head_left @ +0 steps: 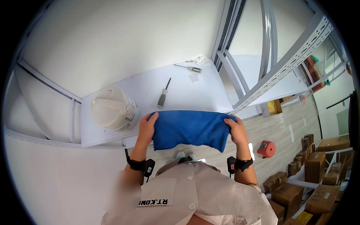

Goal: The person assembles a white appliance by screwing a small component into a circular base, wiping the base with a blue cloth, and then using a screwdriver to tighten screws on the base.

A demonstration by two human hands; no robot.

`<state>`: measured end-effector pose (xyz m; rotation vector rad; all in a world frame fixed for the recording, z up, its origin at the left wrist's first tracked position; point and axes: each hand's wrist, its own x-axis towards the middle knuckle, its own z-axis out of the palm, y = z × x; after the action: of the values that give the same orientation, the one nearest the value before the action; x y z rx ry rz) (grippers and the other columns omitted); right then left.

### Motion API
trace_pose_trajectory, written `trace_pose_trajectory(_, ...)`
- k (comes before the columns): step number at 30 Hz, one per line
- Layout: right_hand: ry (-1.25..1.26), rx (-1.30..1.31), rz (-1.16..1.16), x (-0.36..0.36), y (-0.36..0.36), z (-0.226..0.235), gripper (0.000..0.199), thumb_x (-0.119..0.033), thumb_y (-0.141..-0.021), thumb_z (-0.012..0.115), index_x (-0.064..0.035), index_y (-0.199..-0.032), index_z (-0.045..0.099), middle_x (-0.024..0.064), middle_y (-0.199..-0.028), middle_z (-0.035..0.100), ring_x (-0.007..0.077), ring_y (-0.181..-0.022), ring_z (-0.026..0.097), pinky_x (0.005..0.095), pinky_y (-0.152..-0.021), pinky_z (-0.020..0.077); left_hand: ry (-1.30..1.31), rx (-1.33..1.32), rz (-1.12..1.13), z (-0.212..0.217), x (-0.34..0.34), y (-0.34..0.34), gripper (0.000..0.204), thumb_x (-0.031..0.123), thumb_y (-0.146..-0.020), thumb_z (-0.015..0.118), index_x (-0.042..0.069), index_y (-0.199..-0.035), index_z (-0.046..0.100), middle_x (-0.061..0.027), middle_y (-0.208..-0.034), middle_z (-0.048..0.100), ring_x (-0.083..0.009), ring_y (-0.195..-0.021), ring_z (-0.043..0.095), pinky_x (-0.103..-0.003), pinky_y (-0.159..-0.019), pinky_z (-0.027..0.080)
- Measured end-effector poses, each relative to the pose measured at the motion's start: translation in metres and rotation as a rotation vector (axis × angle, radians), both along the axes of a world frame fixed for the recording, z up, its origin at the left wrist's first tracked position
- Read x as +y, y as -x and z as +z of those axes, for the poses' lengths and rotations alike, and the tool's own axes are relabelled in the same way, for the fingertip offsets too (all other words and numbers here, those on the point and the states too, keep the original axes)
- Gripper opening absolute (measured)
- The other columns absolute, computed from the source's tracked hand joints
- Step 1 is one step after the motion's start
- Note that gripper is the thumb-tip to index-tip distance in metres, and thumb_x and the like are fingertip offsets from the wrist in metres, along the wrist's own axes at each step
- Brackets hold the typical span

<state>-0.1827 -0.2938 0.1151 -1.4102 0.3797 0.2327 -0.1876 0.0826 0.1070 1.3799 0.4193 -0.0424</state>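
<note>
A blue cloth (191,129) is stretched out between my two hands, in front of my body and off the shelf's near edge. My left hand (147,126) pinches its upper left corner, thumb on top. At the upper right corner, my right hand (236,127) is closed on it the same way. The cloth hangs down in soft folds. Just beyond it on the white shelf (140,84) lies a grey-handled screwdriver (163,96). A second screwdriver (193,69) lies farther back. To the left of my left hand stands a white lidded bucket (114,108).
A crumpled white cloth (201,59) sits at the shelf's back corner, near a small pale flat piece (194,77). Grey metal posts (275,80) rise at the right. A red stool (266,149) stands on the floor, and several cardboard boxes (287,195) fill the lower right.
</note>
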Motion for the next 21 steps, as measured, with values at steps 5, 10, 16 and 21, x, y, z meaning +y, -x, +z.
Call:
trace_pose_trajectory(5,0.108,-0.054,0.196,0.073,0.002,0.031,0.016,-0.020,-0.097,0.076,-0.0055,-0.099,0.069,-0.0011,-0.082,0.063,0.0110,-0.074,0.059,0.0273,-0.067,0.0481,-0.336,-0.066,-0.395,0.017,-0.045,0.001,0.031,0.031,-0.105,0.070,0.001,-0.112,0.071,-0.0017,-0.093,0.069,-0.0087,-0.083,0.060,-0.029,-0.074,0.051)
trace_pose_trajectory(10,0.155,-0.529,0.451,0.107,0.010,0.021,0.022,-0.010,-0.094,0.078,-0.0047,-0.105,0.060,0.0029,-0.101,0.055,0.0110,-0.081,0.057,0.0272,-0.070,0.0486,-0.262,-0.256,-0.448,0.043,-0.085,0.006,0.031,0.028,-0.103,0.074,0.001,-0.117,0.067,-0.0010,-0.094,0.068,-0.0085,-0.081,0.059,-0.028,-0.071,0.050)
trace_pose_trajectory(16,0.185,-0.579,0.752,0.093,0.011,0.050,0.050,0.000,-0.087,0.079,-0.0066,-0.134,0.063,0.0053,-0.115,0.054,0.0110,-0.083,0.062,0.0284,-0.068,0.0499,-0.407,-0.339,-0.601,0.051,-0.060,-0.002,0.031,0.016,-0.095,0.081,-0.001,-0.118,0.068,-0.0040,-0.096,0.072,-0.0089,-0.088,0.063,-0.029,-0.078,0.053)
trace_pose_trajectory(21,0.395,-0.741,0.436,0.060,0.007,0.011,0.063,-0.004,-0.078,0.088,-0.0078,-0.136,0.064,0.0102,-0.116,0.061,0.0203,-0.095,0.063,0.0348,-0.079,0.0529,-0.487,-0.351,-0.853,0.059,-0.043,-0.004,0.031,0.007,-0.091,0.081,-0.003,-0.119,0.072,-0.0064,-0.095,0.073,-0.0115,-0.085,0.063,-0.029,-0.079,0.052)
